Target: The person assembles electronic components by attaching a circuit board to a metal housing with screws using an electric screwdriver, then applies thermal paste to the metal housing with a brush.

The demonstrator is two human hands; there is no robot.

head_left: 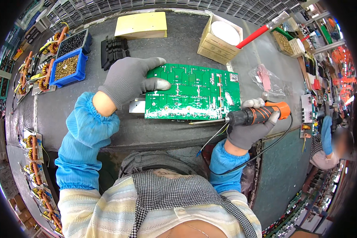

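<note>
A green circuit board [192, 93] lies on the dark bench with its soldered side up. My left hand [133, 77], in a grey glove, grips the board's left end, thumb on top of it. Below that hand a silver metal plate [137, 106] sticks out from the board's left edge. In my gloved right hand [252, 129] is an orange and black electric screwdriver [261, 114], held level. Its long bit [206, 121] points left along the board's near edge; whether the tip touches anything cannot be told. Thin wires [213, 139] hang from the board's near side.
Blue bins of brass screws [67, 68] and black parts [72, 43] stand at the left, near boards with copper coils [47, 73]. Behind lie black strips [113, 51], a yellow block [141, 25] and a cardboard box [219, 39]. A plastic bag [267, 79] lies right; a co-worker [329, 146] sits beyond.
</note>
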